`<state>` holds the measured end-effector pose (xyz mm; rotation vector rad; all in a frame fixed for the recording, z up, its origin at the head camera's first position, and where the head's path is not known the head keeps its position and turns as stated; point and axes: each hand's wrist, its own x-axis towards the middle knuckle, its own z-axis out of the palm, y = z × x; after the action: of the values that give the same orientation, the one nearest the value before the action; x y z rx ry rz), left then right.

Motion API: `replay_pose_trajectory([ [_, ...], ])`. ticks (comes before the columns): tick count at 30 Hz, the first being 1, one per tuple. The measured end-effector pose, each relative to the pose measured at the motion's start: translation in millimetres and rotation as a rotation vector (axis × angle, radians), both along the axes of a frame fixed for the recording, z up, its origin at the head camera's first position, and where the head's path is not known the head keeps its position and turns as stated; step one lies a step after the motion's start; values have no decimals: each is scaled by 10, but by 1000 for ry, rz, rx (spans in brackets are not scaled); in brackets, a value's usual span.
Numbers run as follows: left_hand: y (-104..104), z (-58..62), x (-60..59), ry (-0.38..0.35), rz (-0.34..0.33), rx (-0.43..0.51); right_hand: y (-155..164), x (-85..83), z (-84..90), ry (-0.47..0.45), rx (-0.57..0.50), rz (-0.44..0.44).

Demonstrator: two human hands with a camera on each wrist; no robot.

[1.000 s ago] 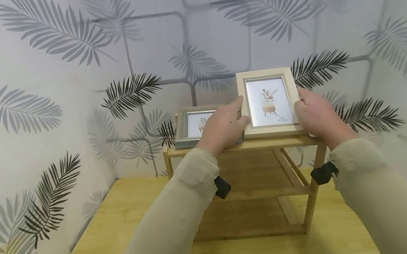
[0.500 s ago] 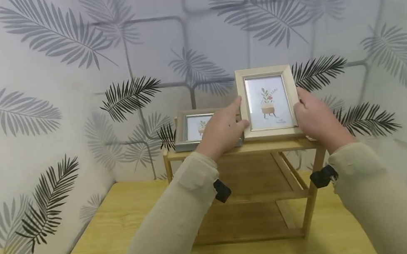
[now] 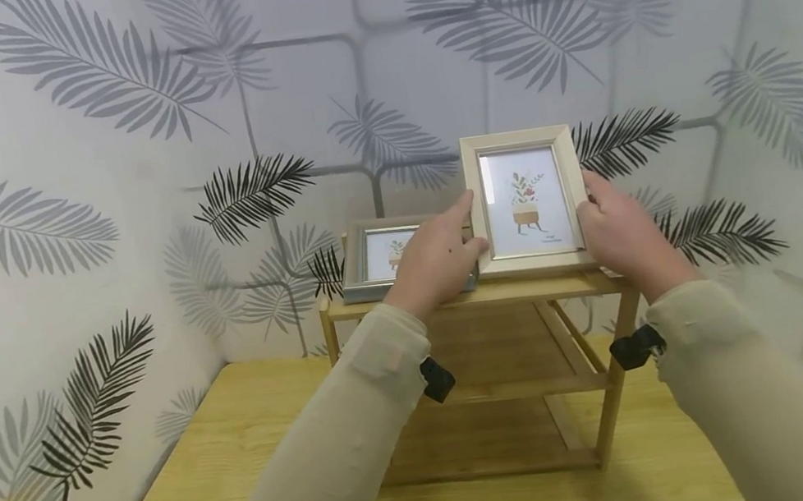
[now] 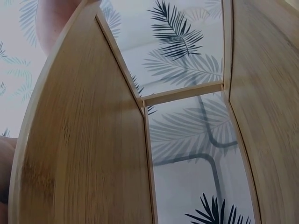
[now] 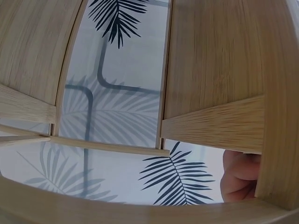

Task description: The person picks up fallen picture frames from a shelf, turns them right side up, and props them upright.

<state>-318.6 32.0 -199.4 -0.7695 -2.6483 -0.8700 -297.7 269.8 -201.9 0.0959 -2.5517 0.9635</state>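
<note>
Cream frame (image 3: 525,199) upright between left hand (image 3: 435,259), right hand (image 3: 623,237).

The tall cream wooden picture frame (image 3: 526,201) stands on the bamboo shelf rack (image 3: 496,293), right of the low grey picture frame (image 3: 380,258). The rack stands on the pale wooden table (image 3: 247,458), against the leaf-patterned wall (image 3: 137,148).

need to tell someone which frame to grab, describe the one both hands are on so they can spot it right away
On the yellow wooden table against the leaf-patterned wall stands a small bamboo shelf; look at its top. The frame is the upright, light cream one on the right, held between the left hand and right hand. Its neighbour, the grey frame, is lower and wider.
</note>
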Motion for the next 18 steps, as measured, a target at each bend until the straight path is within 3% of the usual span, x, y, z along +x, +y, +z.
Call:
replay_pose_trajectory([
  [8,-32,35,9,7,10,29,-18,-16,52,33,-19,13],
  [18,-27,8,40,-61,-51,127,29,7,31,16,-63,52],
])
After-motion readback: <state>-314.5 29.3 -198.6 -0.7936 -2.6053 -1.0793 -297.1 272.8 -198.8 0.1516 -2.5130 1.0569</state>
